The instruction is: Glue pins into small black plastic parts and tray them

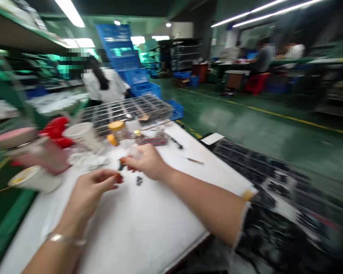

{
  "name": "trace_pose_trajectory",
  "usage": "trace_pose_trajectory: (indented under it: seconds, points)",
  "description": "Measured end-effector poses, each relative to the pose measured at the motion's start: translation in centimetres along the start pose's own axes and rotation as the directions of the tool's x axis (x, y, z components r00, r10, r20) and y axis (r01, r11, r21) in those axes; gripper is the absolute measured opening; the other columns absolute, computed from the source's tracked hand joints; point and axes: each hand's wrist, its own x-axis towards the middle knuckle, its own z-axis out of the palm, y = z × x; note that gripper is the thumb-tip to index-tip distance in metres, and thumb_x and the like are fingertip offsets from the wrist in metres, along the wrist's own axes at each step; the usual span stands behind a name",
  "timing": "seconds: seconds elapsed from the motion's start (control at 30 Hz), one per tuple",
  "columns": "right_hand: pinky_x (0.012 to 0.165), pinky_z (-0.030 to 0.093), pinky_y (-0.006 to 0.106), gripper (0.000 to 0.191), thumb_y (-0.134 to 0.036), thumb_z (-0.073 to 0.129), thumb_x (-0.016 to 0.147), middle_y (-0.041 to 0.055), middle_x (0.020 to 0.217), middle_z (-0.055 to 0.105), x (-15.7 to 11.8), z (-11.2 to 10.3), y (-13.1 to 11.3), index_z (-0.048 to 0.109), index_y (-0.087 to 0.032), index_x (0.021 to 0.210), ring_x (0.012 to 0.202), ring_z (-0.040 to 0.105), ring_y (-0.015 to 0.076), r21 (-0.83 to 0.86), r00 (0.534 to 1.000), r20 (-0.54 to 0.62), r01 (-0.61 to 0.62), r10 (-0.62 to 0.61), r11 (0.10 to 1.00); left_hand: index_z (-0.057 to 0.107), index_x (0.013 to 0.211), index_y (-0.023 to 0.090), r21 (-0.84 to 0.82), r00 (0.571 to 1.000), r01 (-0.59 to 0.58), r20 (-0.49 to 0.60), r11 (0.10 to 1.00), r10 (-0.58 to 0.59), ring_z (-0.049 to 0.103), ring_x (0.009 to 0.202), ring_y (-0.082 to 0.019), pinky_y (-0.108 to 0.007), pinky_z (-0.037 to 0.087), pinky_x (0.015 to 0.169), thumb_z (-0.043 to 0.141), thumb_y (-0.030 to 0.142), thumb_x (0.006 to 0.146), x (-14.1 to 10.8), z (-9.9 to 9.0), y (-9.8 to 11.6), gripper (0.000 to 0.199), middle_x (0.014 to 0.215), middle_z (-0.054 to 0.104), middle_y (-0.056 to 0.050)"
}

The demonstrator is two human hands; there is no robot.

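The picture is blurred by motion. My right hand (147, 161) hovers over the white table (137, 224) and pinches a small dark part (121, 164) between thumb and fingertips. My left hand (91, 190) is just below and left of it, fingers drawn together with orange fingertip covers; whether it holds anything I cannot tell. A second small dark part (139, 180) lies on the table between the two hands. A bracelet is on my left wrist.
White cups (80, 133), a small yellow-capped bottle (116, 129), a red object (57, 129) and a grid tray (125, 108) crowd the far end of the table. A dark tray of parts (274, 175) lies at right. People work in the background; blue crates are stacked behind.
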Motion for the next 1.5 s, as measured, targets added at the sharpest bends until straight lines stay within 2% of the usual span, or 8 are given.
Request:
trace_pose_trajectory:
  seconds: [0.17, 0.3, 0.5, 0.73, 0.97, 1.1, 1.27, 1.5]
  points:
    - [0.049, 0.041, 0.022, 0.029, -0.036, 0.072, 0.074, 0.0018, 0.056, 0.061, 0.0, 0.2, 0.1, 0.063, -0.011, 0.064, 0.05, 0.052, 0.0098, -0.049, 0.995, 0.079, 0.058, -0.054, 0.997, 0.074, 0.088, 0.015, -0.288, 0.998, 0.058, 0.047, 0.956, -0.047, 0.066, 0.081, -0.018, -0.021, 0.051, 0.067, 0.077, 0.029, 0.066, 0.2, -0.1, 0.0, 0.026, 0.083, 0.071, -0.008]
    - [0.05, 0.042, 0.023, 0.034, -0.044, 0.072, 0.075, 0.0028, 0.059, 0.062, -0.5, 0.3, 0.1, 0.063, -0.012, 0.066, 0.051, 0.053, 0.0109, -0.114, 0.993, 0.108, 0.059, -0.047, 0.992, 0.075, 0.088, 0.015, -0.388, 0.996, 0.051, 0.089, 0.92, -0.017, 0.065, 0.082, -0.017, -0.02, 0.049, 0.067, 0.077, 0.029, 0.069, -0.2, -0.1, 0.4, 0.024, 0.086, 0.071, -0.009]
    - [0.049, 0.041, 0.023, 0.035, -0.044, 0.069, 0.078, 0.0035, 0.059, 0.062, -0.9, 0.7, -0.1, 0.062, -0.012, 0.066, 0.051, 0.053, 0.0113, -0.169, 0.993, 0.114, 0.058, -0.039, 0.984, 0.074, 0.09, 0.013, -0.499, 0.995, 0.049, 0.101, 0.865, 0.002, 0.065, 0.079, -0.015, -0.019, 0.049, 0.066, 0.08, 0.027, 0.067, -0.3, -0.6, 0.3, 0.028, 0.086, 0.07, -0.009]
    - [0.047, 0.041, 0.023, 0.033, -0.041, 0.072, 0.076, 0.003, 0.057, 0.061, -0.6, 0.3, -0.4, 0.063, -0.012, 0.064, 0.049, 0.053, 0.0107, -0.146, 0.996, 0.027, 0.084, -0.081, 0.986, 0.069, 0.099, 0.021, -0.513, 0.995, 0.041, 0.1, 0.857, 0.012, 0.063, 0.078, -0.013, -0.018, 0.051, 0.06, 0.072, 0.024, 0.073, -0.4, -1.0, 0.4, 0.026, 0.091, 0.064, -0.003]
    - [0.047, 0.041, 0.024, 0.033, -0.042, 0.071, 0.077, 0.003, 0.057, 0.061, -0.5, 0.3, -0.5, 0.063, -0.012, 0.064, 0.048, 0.052, 0.0104, -0.158, 0.996, 0.016, 0.088, -0.086, 0.984, 0.072, 0.089, 0.014, -0.55, 0.989, 0.047, 0.14, 0.834, 0.037, 0.061, 0.075, -0.01, -0.014, 0.048, 0.06, 0.081, 0.026, 0.067, -0.2, -1.3, 0.4, 0.026, 0.086, 0.065, -0.005]
    - [0.048, 0.042, 0.025, 0.036, -0.045, 0.072, 0.075, 0.0037, 0.059, 0.062, -0.7, 0.4, -0.4, 0.063, -0.012, 0.065, 0.05, 0.054, 0.0113, -0.165, 0.995, 0.048, 0.091, -0.084, 0.982, 0.071, 0.082, 0.011, -0.589, 0.983, 0.073, 0.18, 0.805, 0.043, 0.06, 0.068, -0.009, -0.013, 0.047, 0.056, 0.084, 0.026, 0.065, -0.2, -1.4, 0.3, 0.026, 0.079, 0.064, -0.005]
    - [0.049, 0.041, 0.024, 0.035, -0.044, 0.072, 0.077, 0.0036, 0.058, 0.062, -1.3, 0.6, -1.0, 0.065, -0.012, 0.067, 0.052, 0.053, 0.0118, -0.181, 0.982, 0.146, 0.148, -0.122, 0.972, 0.063, 0.079, 0.013, -0.716, 0.958, 0.126, 0.268, 0.687, 0.103, 0.057, 0.061, -0.007, -0.01, 0.046, 0.052, 0.084, 0.022, 0.066, -0.2, -1.6, 0.1, 0.026, 0.072, 0.061, -0.002]
    - [0.05, 0.039, 0.022, 0.029, -0.037, 0.064, 0.084, 0.0025, 0.058, 0.062, -2.5, 1.0, -2.0, 0.065, -0.013, 0.068, 0.053, 0.053, 0.011, -0.209, 0.943, 0.276, 0.247, -0.185, 0.946, 0.058, 0.071, 0.013, -0.766, 0.941, 0.162, 0.309, 0.622, 0.136, 0.059, 0.064, -0.009, -0.014, 0.052, 0.055, 0.088, 0.022, 0.061, -0.5, -1.3, 0.0, 0.033, 0.076, 0.058, -0.001]
